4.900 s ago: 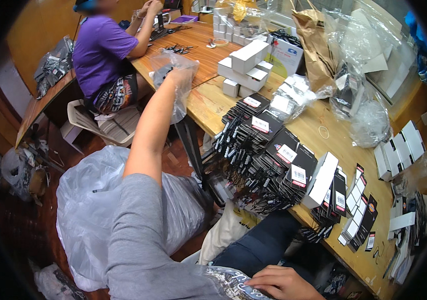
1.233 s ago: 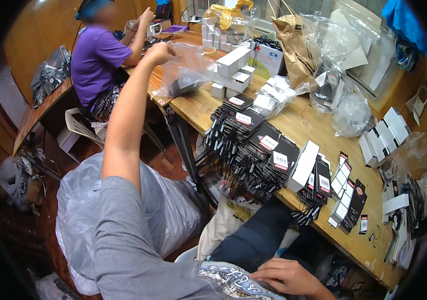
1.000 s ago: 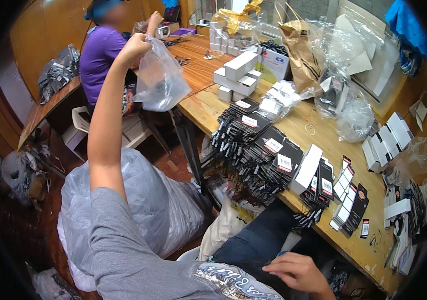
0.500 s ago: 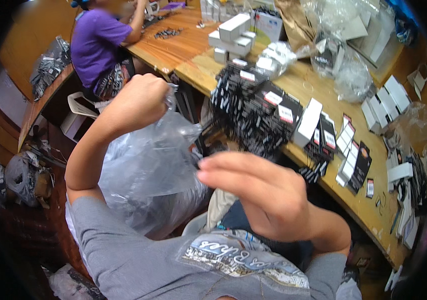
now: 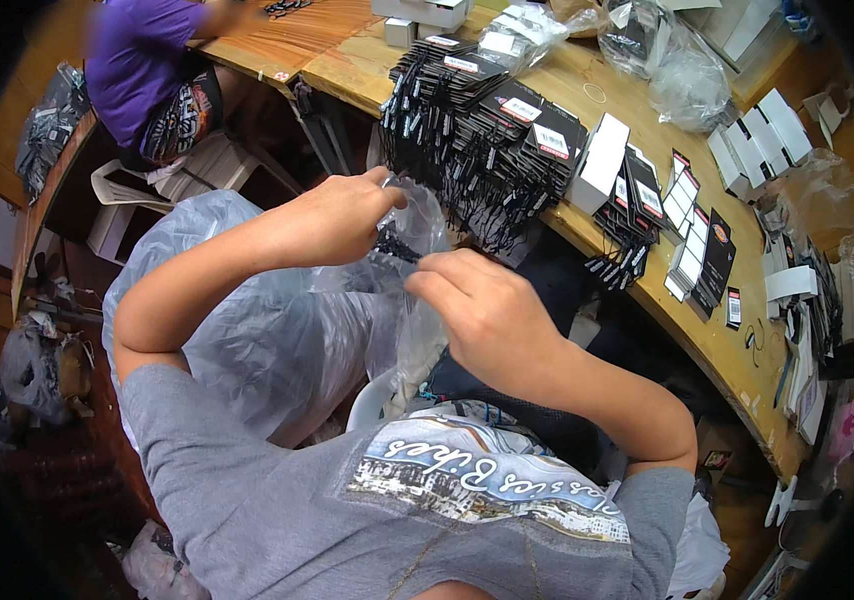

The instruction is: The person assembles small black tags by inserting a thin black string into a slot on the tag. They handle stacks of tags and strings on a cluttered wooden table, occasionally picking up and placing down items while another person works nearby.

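Note:
In front of my chest, both hands grip a small clear plastic bag (image 5: 425, 312). My left hand (image 5: 345, 222) pinches its upper edge with closed fingers. My right hand (image 5: 492, 318) is closed on the bag's other side, lower and nearer to me. Dark strands (image 5: 394, 243), perhaps cords, show between the hands; I cannot make out exactly what they are. Beneath my left forearm bulges a large translucent plastic sack (image 5: 237, 330). Past my hands, stacks of black tags with cords (image 5: 477, 130) hang over the table's edge.
On the wooden table (image 5: 637, 110) are a white box (image 5: 600, 163), more black cards (image 5: 712, 255), white boxes (image 5: 762, 145) and crumpled clear plastic (image 5: 687, 90). A person in purple (image 5: 142, 75) sits at the far left, near a white plastic chair (image 5: 132, 187).
My left hand has come down and to the right, and my right hand has moved lower and closed on the clear bag. The hands are now close together. The view has shifted.

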`<state>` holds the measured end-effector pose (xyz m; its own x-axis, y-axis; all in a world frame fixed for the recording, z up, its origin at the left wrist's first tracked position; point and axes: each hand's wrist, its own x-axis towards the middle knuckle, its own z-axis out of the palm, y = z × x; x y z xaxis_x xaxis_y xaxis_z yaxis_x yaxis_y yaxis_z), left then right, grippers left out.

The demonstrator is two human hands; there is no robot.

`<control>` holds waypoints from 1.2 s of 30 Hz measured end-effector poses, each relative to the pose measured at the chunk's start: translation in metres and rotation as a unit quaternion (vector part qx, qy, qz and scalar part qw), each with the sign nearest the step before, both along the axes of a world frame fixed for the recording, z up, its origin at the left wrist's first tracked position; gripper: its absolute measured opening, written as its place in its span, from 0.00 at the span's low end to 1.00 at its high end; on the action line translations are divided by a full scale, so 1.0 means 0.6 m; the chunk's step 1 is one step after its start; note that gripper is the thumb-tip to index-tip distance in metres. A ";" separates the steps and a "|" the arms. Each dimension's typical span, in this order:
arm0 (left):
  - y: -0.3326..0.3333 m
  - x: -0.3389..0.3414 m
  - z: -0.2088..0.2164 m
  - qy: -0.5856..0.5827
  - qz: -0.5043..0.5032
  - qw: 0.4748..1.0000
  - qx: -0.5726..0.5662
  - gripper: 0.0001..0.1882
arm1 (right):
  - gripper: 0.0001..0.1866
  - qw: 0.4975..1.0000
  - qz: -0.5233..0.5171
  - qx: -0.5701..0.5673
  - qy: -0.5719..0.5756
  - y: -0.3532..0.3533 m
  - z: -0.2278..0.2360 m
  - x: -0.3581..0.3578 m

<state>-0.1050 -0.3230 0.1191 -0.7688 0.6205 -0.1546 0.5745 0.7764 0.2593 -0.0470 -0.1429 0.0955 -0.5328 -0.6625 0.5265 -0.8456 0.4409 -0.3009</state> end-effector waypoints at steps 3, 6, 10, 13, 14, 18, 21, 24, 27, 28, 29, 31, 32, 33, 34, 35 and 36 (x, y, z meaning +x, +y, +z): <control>0.007 0.007 0.005 -0.019 -0.033 0.999 0.035 0.24 | 0.08 0.994 -0.035 0.019 -0.097 -0.021 -0.041 -0.016; 0.014 0.022 -0.001 -0.030 -0.055 0.997 0.040 0.29 | 0.08 0.977 -0.041 0.176 -0.115 -0.057 -0.084 -0.046; -0.005 0.032 -0.018 -0.069 -0.034 0.996 0.041 0.30 | 0.12 0.907 0.032 0.415 -0.056 -0.115 -0.084 -0.038; 0.006 0.045 -0.004 -0.116 -0.021 0.991 0.059 0.31 | 0.16 0.912 0.093 0.395 -0.064 -0.116 -0.124 -0.038; 0.013 0.052 0.004 -0.128 -0.019 0.989 0.069 0.31 | 0.17 0.923 0.116 0.356 -0.092 -0.115 -0.142 -0.040; 0.014 0.062 0.003 -0.113 -0.059 0.989 0.081 0.31 | 0.12 0.869 0.150 0.362 -0.303 -0.106 -0.132 -0.046; -0.001 0.057 -0.017 -0.044 -0.097 0.987 0.118 0.30 | 0.10 0.912 0.130 0.271 -0.281 -0.063 -0.115 -0.050; 0.015 0.051 0.014 -0.159 -0.044 0.979 0.117 0.28 | 0.08 0.948 0.095 0.225 -0.202 -0.021 -0.057 -0.060; 0.016 0.043 0.029 -0.348 0.086 0.917 0.175 0.31 | 0.08 0.950 0.120 0.244 -0.155 0.011 -0.006 -0.047; 0.011 0.041 0.028 -0.370 0.109 0.904 0.186 0.32 | 0.09 0.959 0.124 0.206 -0.148 0.023 0.016 -0.040; 0.020 0.039 0.042 -0.399 0.110 0.892 0.179 0.35 | 0.09 0.968 0.126 0.166 -0.143 0.039 0.038 -0.035; 0.026 0.035 0.048 -0.425 0.074 0.875 0.221 0.36 | 0.10 0.976 0.113 0.125 -0.138 0.061 0.061 -0.032; 0.031 0.035 0.050 -0.437 0.053 0.865 0.241 0.36 | 0.11 0.978 0.099 0.124 -0.138 0.070 0.069 -0.034; 0.037 0.037 0.052 -0.452 0.054 0.857 0.243 0.37 | 0.12 0.982 0.065 0.114 -0.139 0.079 0.079 -0.033; 0.043 0.040 0.053 -0.465 0.057 0.849 0.246 0.37 | 0.11 0.989 0.063 0.019 -0.135 0.088 0.092 -0.034; 0.047 0.042 0.054 -0.478 0.061 0.840 0.249 0.38 | 0.11 0.992 0.047 0.019 -0.114 0.093 0.110 -0.032; 0.050 0.042 0.054 -0.479 0.050 0.834 0.269 0.38 | 0.10 0.995 0.032 0.019 -0.094 0.098 0.122 -0.031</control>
<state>-0.0799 -0.2929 0.1516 -0.5046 0.7387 -0.4470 -0.1564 0.4309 0.8887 -0.0655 -0.0842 0.1687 -0.5764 -0.7152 0.3952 -0.8021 0.4028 -0.4409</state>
